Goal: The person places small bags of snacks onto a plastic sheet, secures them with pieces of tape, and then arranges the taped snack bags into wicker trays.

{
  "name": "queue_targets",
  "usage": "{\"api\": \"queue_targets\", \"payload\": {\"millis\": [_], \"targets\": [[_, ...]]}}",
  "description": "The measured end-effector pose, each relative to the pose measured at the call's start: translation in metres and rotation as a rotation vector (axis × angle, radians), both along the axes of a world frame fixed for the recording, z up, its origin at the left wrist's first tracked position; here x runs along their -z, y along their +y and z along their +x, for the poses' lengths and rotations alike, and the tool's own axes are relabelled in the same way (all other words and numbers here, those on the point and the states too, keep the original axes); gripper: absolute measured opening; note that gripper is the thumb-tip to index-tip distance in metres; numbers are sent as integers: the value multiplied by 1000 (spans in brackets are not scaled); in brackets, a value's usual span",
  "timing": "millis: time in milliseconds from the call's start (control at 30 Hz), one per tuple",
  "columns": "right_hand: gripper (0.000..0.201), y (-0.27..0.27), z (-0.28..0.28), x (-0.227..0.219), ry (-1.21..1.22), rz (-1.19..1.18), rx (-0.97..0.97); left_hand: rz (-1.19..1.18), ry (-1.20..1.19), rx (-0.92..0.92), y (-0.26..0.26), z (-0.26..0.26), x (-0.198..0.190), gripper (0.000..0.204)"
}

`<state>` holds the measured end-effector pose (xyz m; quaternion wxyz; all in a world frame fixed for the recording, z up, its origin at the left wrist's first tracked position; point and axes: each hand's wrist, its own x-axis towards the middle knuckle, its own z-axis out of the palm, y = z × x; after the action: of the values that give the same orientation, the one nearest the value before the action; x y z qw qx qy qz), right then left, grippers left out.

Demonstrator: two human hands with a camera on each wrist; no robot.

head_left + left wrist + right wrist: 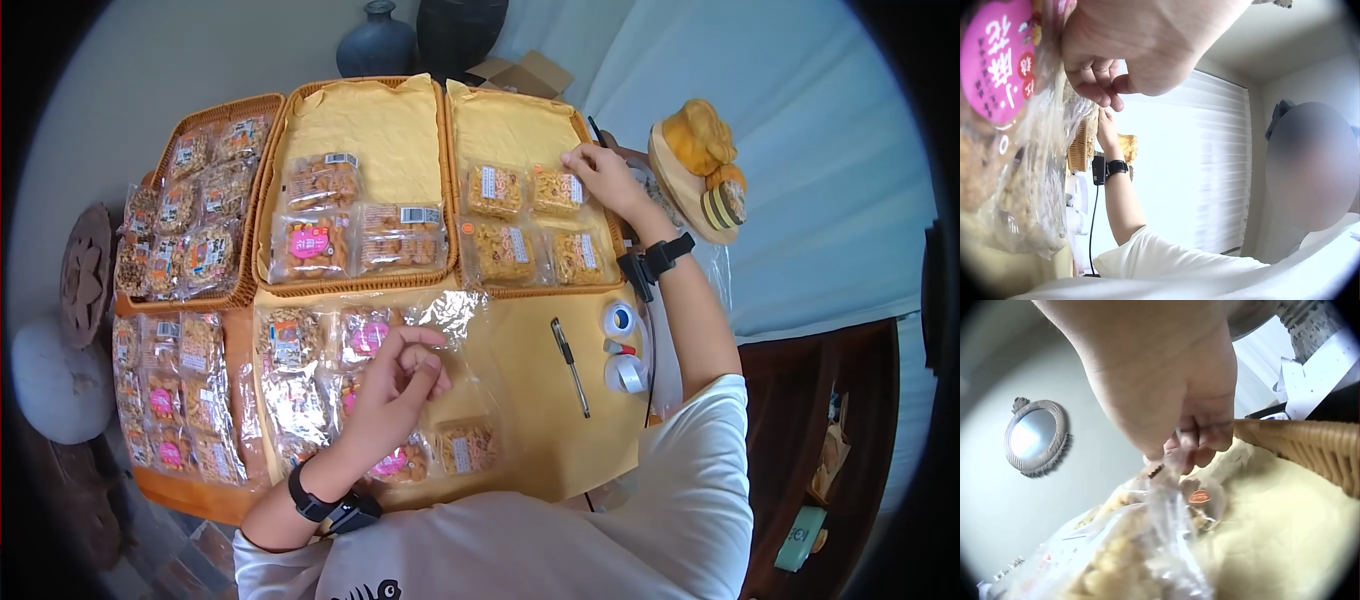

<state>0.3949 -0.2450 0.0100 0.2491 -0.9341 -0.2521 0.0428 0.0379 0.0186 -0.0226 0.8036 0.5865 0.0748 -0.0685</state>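
Observation:
My right hand point(612, 182) reaches into the right wicker basket point(525, 292) and pinches the upper edge of a clear snack bag point(557, 192) holding yellowish pieces. In the right wrist view, the fingertips close on the crimped plastic of that bag point(1116, 562). Three similar bags point(500, 252) lie beside it on yellow cloth. My left hand point(395, 390) hovers with loosely bent fingers above snack packs on the table, holding nothing. Near it lies a pack with a pink label point(368, 335), also large in the left wrist view, where the left hand point(1135, 50) appears above.
The middle basket point(350, 288) holds three bags of brown snacks; the left basket point(245, 290) holds several nut packs. More packs point(165, 400) lie at front left. A pen point(570, 365), tape rolls point(628, 375) and a board of bread-like items point(690, 195) are on the right.

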Motion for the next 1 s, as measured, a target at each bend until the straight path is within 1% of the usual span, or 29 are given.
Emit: {"api": "queue_targets", "payload": {"millis": [100,200,300,333,433,500,533,567,633,667,700,800,900,933,1000], "targets": [[37,2,-1,4,-41,82,-60,-7,4,1,-1,-1,1,23],[41,9,-15,-2,243,157,-148,-4,6,2,0,-1,0,22],[43,9,-22,-7,307,53,-199,-17,-15,-20,0,-1,1,21],[42,8,-25,-8,261,86,-182,-15,-7,-19,1,0,1,21],[35,7,-48,-24,-106,285,-69,-58,-26,-46,0,0,-1,22],[26,7,-78,-37,8,600,-6,-55,-15,-55,1,-2,1,22],[20,6,-103,-55,37,529,-122,-53,-14,-61,1,-1,-1,23],[19,9,-132,-64,158,474,-172,-50,-16,-65,2,1,-1,23],[18,6,-184,-66,512,193,-207,-50,-29,-57,2,1,0,23],[22,9,-205,-61,649,66,-250,-49,-32,-51,2,1,0,23],[34,13,-225,-57,774,-73,-300,-47,-40,-43,2,2,-1,23],[28,17,-263,-21,828,-12,-359,-55,-34,-39,2,2,0,23],[31,19,-279,0,764,133,-342,-76,-30,-39,3,2,0,22],[34,19,-278,1,755,79,-366,-82,-28,-38,2,2,0,22],[37,27,-282,-10,719,-40,-372,-58,-41,-58,0,2,1,22]]}}
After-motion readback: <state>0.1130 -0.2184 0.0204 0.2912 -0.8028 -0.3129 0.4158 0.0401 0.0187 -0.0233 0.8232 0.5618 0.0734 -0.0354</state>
